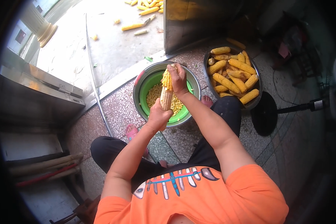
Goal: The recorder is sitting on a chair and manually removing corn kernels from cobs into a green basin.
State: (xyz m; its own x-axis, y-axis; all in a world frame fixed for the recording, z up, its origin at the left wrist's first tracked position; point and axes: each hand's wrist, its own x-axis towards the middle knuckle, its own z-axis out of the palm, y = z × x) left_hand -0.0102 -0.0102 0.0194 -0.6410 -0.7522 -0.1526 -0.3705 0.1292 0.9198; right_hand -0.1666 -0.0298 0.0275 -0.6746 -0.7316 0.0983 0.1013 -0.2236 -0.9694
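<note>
Both of my hands hold one partly shelled corn cob (166, 98), tilted above a green plastic basket (143, 96) that sits inside a metal basin (138, 105). My left hand (159, 115) grips the bare lower end. My right hand (178, 79) is closed around the upper end, where yellow kernels still cover the cob. Loose corn kernels (154, 95) lie in the basket beneath. Part of the cob is hidden by my fingers.
At the right a metal basin (261, 96) holds many whole corn cobs (242, 66), beside a black round stand base (264, 113). A metal door sill (123, 84) crosses ahead; more cobs (149, 11) lie outside. Poles (44, 168) are at the left.
</note>
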